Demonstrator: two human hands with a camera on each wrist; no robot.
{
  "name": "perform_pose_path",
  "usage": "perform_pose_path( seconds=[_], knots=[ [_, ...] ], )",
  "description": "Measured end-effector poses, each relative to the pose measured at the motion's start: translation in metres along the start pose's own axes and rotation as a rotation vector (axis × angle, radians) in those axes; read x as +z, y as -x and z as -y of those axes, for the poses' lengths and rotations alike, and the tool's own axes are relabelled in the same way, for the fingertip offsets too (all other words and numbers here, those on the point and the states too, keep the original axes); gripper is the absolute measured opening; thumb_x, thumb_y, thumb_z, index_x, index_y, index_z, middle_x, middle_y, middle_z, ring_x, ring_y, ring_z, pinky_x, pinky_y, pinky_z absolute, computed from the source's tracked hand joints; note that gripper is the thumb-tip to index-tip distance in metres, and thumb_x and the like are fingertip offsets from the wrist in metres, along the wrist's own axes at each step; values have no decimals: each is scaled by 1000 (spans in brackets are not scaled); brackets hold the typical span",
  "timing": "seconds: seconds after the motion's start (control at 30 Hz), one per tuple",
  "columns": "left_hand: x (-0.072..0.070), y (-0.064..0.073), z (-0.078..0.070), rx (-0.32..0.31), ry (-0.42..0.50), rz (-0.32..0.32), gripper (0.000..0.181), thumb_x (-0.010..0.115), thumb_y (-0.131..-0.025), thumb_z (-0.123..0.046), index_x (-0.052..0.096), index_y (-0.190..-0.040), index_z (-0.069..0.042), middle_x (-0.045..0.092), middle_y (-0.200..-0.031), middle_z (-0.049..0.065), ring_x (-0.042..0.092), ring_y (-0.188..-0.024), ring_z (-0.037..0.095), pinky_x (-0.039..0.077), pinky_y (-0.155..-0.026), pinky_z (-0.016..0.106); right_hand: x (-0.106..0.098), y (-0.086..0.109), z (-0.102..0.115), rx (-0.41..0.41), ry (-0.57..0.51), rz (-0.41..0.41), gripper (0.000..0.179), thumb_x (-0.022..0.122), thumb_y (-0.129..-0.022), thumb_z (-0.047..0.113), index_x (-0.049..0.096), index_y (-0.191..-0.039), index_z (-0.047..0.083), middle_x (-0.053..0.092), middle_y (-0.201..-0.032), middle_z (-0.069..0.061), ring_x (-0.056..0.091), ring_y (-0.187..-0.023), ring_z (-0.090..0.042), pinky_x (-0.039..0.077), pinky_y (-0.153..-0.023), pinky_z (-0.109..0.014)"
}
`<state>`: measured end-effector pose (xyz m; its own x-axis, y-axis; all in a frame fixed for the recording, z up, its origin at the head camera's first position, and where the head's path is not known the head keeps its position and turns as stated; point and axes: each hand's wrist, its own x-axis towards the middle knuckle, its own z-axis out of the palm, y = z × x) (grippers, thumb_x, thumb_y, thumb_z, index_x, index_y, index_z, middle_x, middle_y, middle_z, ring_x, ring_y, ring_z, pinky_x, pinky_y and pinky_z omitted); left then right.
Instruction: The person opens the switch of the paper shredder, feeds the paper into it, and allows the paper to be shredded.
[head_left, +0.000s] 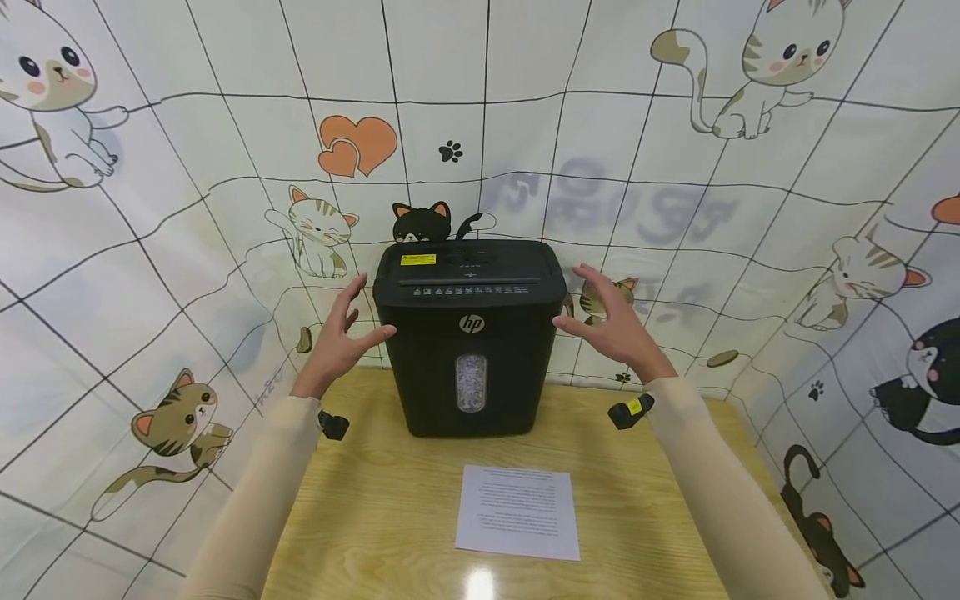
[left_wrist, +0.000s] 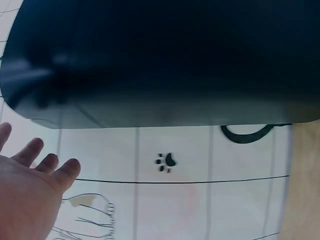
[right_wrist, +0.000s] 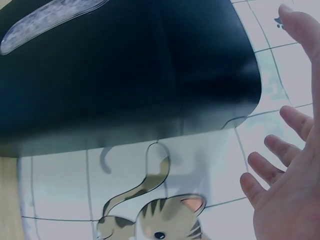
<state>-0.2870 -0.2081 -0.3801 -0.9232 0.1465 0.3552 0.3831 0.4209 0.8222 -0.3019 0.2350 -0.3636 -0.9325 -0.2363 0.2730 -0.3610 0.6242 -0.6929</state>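
A black HP paper shredder (head_left: 427, 358) stands upright at the back of the wooden table, with shredded paper showing through its front window (head_left: 472, 383). My left hand (head_left: 339, 340) is beside its left side, fingers spread and thumb toward the front corner. On the other side my right hand (head_left: 611, 323) mirrors it, fingers apart and thumb tip near the casing. Both wrist views show the palms facing the shredder body (left_wrist: 165, 60) with gaps between the fingers and the casing. A printed sheet of paper (head_left: 517, 512) lies flat in front of the shredder.
The wooden table (head_left: 375, 500) runs up to a white cloth backdrop (head_left: 525, 50) printed with cats and grid lines, close behind the shredder and along both sides. A yellow label (head_left: 417, 260) is stuck on the shredder's top.
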Motion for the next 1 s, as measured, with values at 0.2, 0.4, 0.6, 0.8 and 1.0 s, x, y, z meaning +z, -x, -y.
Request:
perform_pose_path(
  seconds=[0.2, 0.4, 0.6, 0.8, 1.0],
  knots=[
    [15, 26, 9, -7, 28, -29, 100, 80, -91, -25, 15, -165, -17, 15, -172, 8, 15, -159, 33, 20, -127, 56, 10, 15, -20, 4, -18, 0, 89, 73, -93, 50, 19, -163, 37, 9, -174, 2, 13, -160, -35, 20, -121, -68],
    [33, 44, 21, 9, 36, -68, 101, 83, -88, -19, 18, -165, -15, 16, -172, 12, 17, -159, 36, 23, -125, 59, 20, 32, -37, 44, -26, 16, 92, 73, -92, 51, 19, -164, 33, 12, -174, -3, 14, -159, -38, 19, -122, -68],
    [50, 60, 34, 56, 59, -99, 99, 84, -85, -12, 23, -163, -9, 21, -170, 14, 19, -158, 35, 23, -124, 60, 32, 44, -56, 59, -31, 12, 93, 74, -92, 48, 20, -165, 25, 14, -173, -6, 14, -159, -36, 18, -125, -62],
    [69, 74, 49, 84, 90, -118, 100, 85, -82, -8, 25, -162, -8, 23, -168, 17, 21, -156, 36, 24, -123, 62, 46, 59, -69, 93, -78, 23, 94, 77, -90, 48, 21, -164, 30, 17, -172, -5, 18, -158, -35, 19, -124, -63],
    [87, 87, 59, 106, 95, -132, 101, 86, -79, -5, 26, -160, -1, 25, -164, 26, 24, -153, 44, 25, -119, 67, 62, 75, -83, 116, -74, 28, 96, 77, -89, 52, 23, -164, 28, 19, -172, -8, 20, -157, -38, 21, -122, -66]
  ],
)
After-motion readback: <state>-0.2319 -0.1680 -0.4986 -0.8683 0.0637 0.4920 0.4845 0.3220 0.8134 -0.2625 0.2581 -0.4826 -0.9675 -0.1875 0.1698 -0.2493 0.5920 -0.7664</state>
